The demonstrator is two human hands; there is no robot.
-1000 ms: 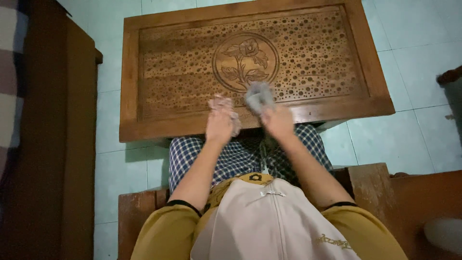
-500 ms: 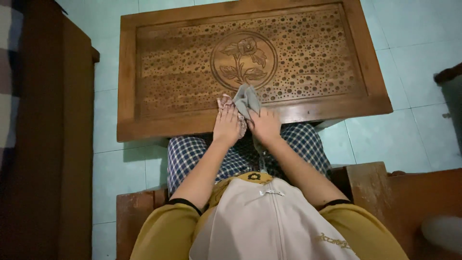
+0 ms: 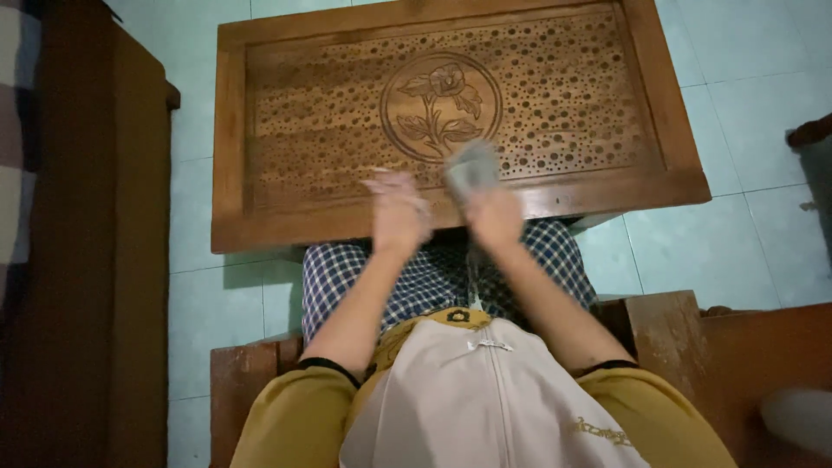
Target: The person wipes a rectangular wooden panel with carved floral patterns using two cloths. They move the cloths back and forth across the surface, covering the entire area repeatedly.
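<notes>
Hands parted again; right hand (image 3: 496, 214) grips soft grey cloth (image 3: 472, 169).

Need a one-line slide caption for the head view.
Seated person's right hand grips a grey cloth, left hand motion-blurred, over a carved wooden table.

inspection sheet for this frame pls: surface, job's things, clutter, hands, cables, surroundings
Surface: carved wooden table with flower medallion, dotted panel.
Job's things: small grey cloth in the right hand; pale cloth in the left, blurred.
Clutter: nothing seen.
Hands: left hand and right hand apart over the table's near edge, motion-blurred.
Cables: nothing seen.
Surroundings: pale green tiled floor; dark wooden furniture at left; wooden seat.
</notes>
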